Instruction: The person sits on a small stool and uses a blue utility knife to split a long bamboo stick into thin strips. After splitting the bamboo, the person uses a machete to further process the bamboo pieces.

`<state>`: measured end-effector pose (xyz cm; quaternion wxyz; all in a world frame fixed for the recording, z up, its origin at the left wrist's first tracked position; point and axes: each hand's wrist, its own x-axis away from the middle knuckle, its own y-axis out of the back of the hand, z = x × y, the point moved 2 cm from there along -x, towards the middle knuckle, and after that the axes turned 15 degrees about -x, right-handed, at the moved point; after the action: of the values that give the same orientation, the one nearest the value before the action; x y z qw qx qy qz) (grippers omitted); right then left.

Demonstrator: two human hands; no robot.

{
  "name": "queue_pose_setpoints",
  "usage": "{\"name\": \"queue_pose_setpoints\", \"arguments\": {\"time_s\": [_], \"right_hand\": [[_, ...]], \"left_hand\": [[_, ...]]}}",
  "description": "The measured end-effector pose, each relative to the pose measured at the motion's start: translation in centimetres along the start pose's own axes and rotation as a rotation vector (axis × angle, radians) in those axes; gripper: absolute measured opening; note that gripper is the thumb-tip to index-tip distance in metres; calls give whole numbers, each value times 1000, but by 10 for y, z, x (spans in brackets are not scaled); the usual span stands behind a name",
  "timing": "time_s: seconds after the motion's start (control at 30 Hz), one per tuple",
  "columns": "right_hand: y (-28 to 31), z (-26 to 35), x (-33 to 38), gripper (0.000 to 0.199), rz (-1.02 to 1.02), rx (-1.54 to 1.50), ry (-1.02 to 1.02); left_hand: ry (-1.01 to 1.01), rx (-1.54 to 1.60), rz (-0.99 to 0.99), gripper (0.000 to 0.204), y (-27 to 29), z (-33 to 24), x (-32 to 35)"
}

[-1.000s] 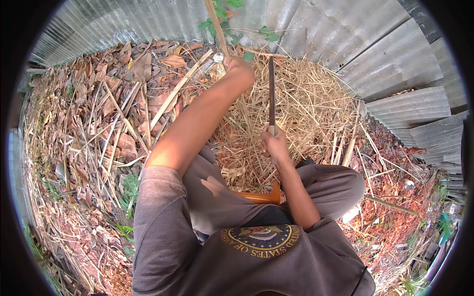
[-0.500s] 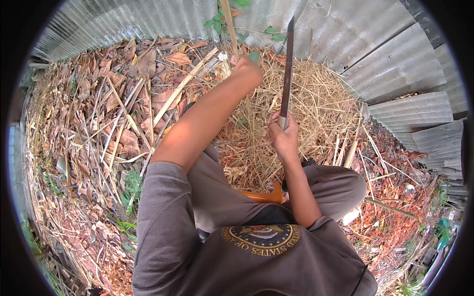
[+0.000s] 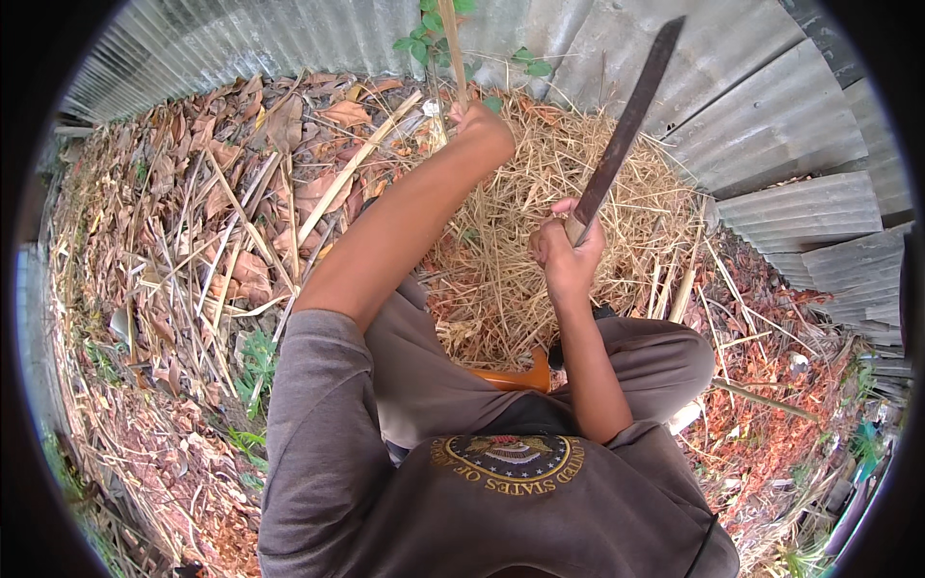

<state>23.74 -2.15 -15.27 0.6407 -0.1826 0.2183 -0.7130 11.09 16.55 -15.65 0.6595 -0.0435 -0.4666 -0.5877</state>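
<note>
My right hand (image 3: 570, 249) is wrapped round the pale handle of a machete (image 3: 628, 125). Its long dark blade points up and away to the far right, over the straw and in front of the metal sheets. Farther out, my left hand (image 3: 479, 125) grips a pale wooden stick (image 3: 451, 43), which stands nearly upright and runs past the top edge of the view. The stick's lower end is hidden behind that hand. Between and beneath my arms lies a heap of dry straw-like shavings (image 3: 525, 222). Blade and stick are apart.
Corrugated metal sheets (image 3: 251, 48) fence the far side and the right. Dry leaves (image 3: 252, 277) and split sticks (image 3: 358, 166) cover the ground at left. An orange curved object (image 3: 515, 378) lies by my folded legs. Reddish debris (image 3: 761, 395) spreads on the right.
My right hand has shifted slightly right, and the machete has swung from nearly upright to a rightward slant. My left hand and the stick have hardly moved.
</note>
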Motion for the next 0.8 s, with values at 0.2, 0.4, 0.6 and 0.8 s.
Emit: {"name": "queue_pose_setpoints", "arguments": {"time_s": [0.2, 0.4, 0.6, 0.8], "right_hand": [[113, -139, 77, 10, -303, 568, -1121], [18, -31, -2, 6, 11, 285, -191], [135, -170, 71, 6, -153, 705, -671], [49, -64, 15, 4, -109, 482, -677]], "left_hand": [[8, 64, -67, 38, 6, 2, 2], [53, 109, -48, 36, 1, 8, 15], [70, 145, -106, 35, 21, 3, 22], [81, 173, -109, 30, 5, 25, 56]]}}
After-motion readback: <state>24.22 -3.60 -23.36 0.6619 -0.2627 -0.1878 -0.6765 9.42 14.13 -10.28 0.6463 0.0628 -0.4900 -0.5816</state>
